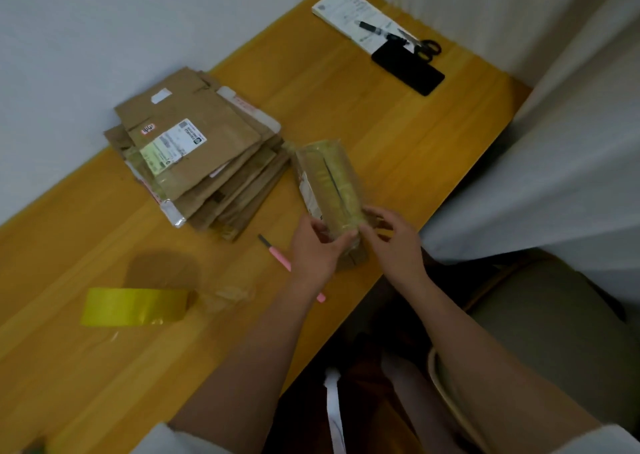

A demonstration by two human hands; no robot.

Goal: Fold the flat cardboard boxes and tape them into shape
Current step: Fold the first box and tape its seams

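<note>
Near the front edge of the wooden table (398,114), between the stack of flat cardboard boxes (197,162) and the drop-off: a small taped box (329,183), gripped at its near end by left hand (317,245) and right hand (393,242), fingers curled round each side. Best pressed flat along the seam, thumbs smoothing tape toward the corners. Little margin on the right before the edge; more room leftward, past the pink utility knife (282,258) toward the yellow tape roll (135,306).
</note>
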